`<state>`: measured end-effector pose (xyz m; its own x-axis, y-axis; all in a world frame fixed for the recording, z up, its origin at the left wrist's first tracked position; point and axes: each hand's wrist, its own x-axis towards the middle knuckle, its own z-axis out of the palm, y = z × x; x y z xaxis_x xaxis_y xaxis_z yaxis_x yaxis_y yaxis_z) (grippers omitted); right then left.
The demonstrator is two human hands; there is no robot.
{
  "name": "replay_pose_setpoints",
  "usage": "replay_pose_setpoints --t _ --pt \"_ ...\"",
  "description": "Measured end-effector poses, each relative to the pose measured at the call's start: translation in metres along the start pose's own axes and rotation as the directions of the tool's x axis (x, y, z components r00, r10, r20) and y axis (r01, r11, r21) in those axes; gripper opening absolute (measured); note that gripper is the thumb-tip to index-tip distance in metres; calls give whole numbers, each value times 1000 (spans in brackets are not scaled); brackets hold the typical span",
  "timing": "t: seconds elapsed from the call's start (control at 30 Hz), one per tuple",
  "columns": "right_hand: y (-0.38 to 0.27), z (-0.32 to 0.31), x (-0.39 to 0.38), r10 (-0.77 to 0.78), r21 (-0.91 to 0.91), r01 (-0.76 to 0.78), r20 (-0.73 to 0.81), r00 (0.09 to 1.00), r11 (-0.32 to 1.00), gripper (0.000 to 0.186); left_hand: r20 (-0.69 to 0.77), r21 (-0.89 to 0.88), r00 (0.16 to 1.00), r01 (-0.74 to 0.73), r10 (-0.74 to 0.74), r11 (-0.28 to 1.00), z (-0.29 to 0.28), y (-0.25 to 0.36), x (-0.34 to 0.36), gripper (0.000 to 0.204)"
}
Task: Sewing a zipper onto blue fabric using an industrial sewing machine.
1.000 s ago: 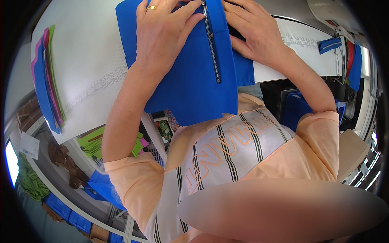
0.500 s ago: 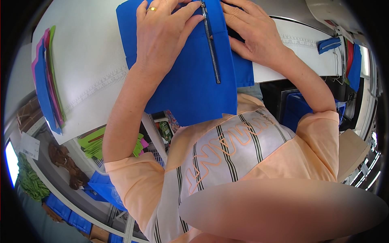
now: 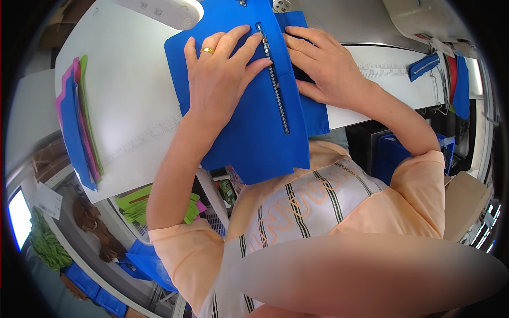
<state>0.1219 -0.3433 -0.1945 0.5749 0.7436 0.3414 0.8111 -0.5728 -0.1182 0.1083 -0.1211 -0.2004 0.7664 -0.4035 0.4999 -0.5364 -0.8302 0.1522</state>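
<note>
A blue fabric panel [image 3: 238,143] with a metal-toothed zipper [image 3: 280,103] set into a long slot lies before me, its near end hanging over the table edge. My left hand [image 3: 220,74], wearing a gold ring, rests palm down on the panel. Its fingers are spread, with index and thumb tips beside the zipper near its slider. On the panel's right side lies my right hand [image 3: 328,63], fingers stretched out along the edge and thumb apart, over another blue piece [image 3: 316,114] beneath. Just past the zipper's far end, a small metal part [image 3: 243,2] meets the fabric.
A white machine housing [image 3: 164,10] juts in at the top left. Blue, pink and green fabric pieces [image 3: 79,132] hang over the left side of the white table [image 3: 132,95]. A small blue zippered piece [image 3: 424,66] lies at right. Green pieces [image 3: 135,206] fill a basket below.
The whole view has shifted, so the table and panel sit lower and the machine housing shows. My left hand has slid toward me along the panel, its fingers now flatter.
</note>
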Motion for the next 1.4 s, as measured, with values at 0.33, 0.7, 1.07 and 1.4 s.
replay_pose_setpoints --t 0.33,0.7,1.07,1.4 --pt "2 1 6 10 -6 -10 1 1000 1000 53 11 19 1000 -20 20 1000 1 -4 6 36" --pt "17 5 16 -28 -26 28 -13 1000 999 52 -16 30 999 -39 39 999 5 -14 17 36" --pt "19 8 14 -21 14 21 -43 999 1000 53 17 15 1000 -15 15 1000 2 -14 18 38" --pt "32 -5 34 50 196 -9 -204 978 981 34 -12 45 999 -36 36 998 5 -16 18 39"
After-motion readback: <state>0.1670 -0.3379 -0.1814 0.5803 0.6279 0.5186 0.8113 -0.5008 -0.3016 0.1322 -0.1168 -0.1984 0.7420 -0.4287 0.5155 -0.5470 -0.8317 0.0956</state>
